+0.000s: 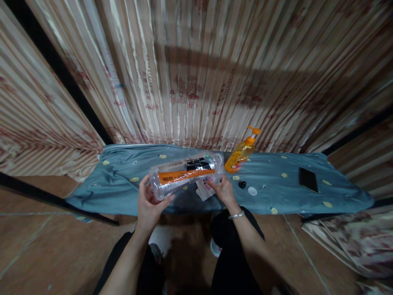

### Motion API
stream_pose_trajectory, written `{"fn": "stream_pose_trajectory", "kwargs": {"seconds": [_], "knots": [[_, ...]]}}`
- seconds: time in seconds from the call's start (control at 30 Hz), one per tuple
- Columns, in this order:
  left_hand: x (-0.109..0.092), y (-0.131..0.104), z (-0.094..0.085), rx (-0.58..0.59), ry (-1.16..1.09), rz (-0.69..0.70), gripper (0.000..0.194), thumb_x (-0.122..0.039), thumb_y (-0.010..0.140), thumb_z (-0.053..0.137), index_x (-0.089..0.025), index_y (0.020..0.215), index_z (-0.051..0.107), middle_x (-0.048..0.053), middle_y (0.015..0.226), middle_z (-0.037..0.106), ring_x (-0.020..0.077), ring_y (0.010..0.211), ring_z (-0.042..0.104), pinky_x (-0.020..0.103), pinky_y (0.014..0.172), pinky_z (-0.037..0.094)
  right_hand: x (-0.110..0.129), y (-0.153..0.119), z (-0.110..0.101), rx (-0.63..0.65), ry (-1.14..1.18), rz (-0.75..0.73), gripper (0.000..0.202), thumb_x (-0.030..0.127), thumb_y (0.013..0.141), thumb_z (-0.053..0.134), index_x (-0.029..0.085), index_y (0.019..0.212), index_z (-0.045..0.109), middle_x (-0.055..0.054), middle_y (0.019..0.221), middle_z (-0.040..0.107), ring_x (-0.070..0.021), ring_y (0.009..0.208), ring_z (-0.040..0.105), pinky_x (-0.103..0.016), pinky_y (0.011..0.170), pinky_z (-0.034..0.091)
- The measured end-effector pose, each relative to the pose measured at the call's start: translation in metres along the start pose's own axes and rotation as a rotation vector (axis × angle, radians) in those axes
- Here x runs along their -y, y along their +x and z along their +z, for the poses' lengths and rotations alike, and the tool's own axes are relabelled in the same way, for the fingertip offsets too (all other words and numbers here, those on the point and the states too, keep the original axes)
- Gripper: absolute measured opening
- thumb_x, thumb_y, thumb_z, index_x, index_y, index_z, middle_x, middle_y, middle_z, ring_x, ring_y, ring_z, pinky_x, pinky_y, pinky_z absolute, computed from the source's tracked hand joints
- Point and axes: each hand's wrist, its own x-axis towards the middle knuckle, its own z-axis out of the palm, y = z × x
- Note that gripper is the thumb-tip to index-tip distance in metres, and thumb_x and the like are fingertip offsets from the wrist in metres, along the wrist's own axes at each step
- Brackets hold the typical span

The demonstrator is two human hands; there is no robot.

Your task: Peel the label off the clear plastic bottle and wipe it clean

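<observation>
A clear plastic bottle with an orange and black label is held sideways above the cloth-covered table, its neck end to the right. My left hand is closed around the base end, thumb along the near side. At the neck end, my right hand grips the bottle from below; some of its fingers are hidden behind the plastic. A whitish packet or tissue with pink marks shows under the bottle, by my right thumb. Whether the thumb touches it I cannot tell.
An orange pump bottle stands behind my right hand. A small black cap and a white disc lie right of it. Farther right is a dark phone-like slab. Patterned curtains hang behind the blue-green cloth; dark poles slant at both sides.
</observation>
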Motion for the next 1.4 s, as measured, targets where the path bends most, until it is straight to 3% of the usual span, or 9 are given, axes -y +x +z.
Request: {"fn": "stream_pose_trajectory", "kwargs": {"seconds": [0.37, 0.93, 1.4], "knots": [[-0.0024, -0.0002, 0.0007, 0.003, -0.018, 0.002, 0.079, -0.021, 0.049, 0.091, -0.021, 0.116, 0.05, 0.007, 0.109, 0.068, 0.0213, 0.091, 0.071, 0.027, 0.076, 0.06, -0.002, -0.0002, 0.001, -0.006, -0.017, -0.007, 0.049, 0.047, 0.066, 0.075, 0.018, 0.103, 0.06, -0.009, 0.089, 0.073, -0.0277, 0.085, 0.07, -0.034, 0.072, 0.053], [-0.0007, 0.0008, -0.0014, 0.011, 0.005, 0.013, 0.079, -0.022, 0.048, 0.091, -0.02, 0.115, 0.048, 0.007, 0.108, 0.068, 0.0219, 0.092, 0.07, 0.029, 0.076, 0.059, -0.0083, 0.0016, 0.0049, -0.037, -0.004, -0.052, 0.048, 0.052, 0.065, 0.073, 0.021, 0.099, 0.06, -0.009, 0.086, 0.072, -0.0305, 0.083, 0.07, -0.038, 0.07, 0.055], [-0.0011, 0.0014, 0.0007, 0.001, 0.013, 0.061, 0.077, -0.024, 0.049, 0.091, -0.02, 0.114, 0.05, 0.007, 0.106, 0.069, 0.0207, 0.087, 0.071, 0.027, 0.072, 0.06, -0.0009, -0.0001, 0.0005, 0.007, -0.07, -0.002, 0.048, 0.048, 0.069, 0.073, 0.018, 0.103, 0.06, -0.01, 0.092, 0.073, -0.0293, 0.089, 0.07, -0.035, 0.075, 0.053]]}}
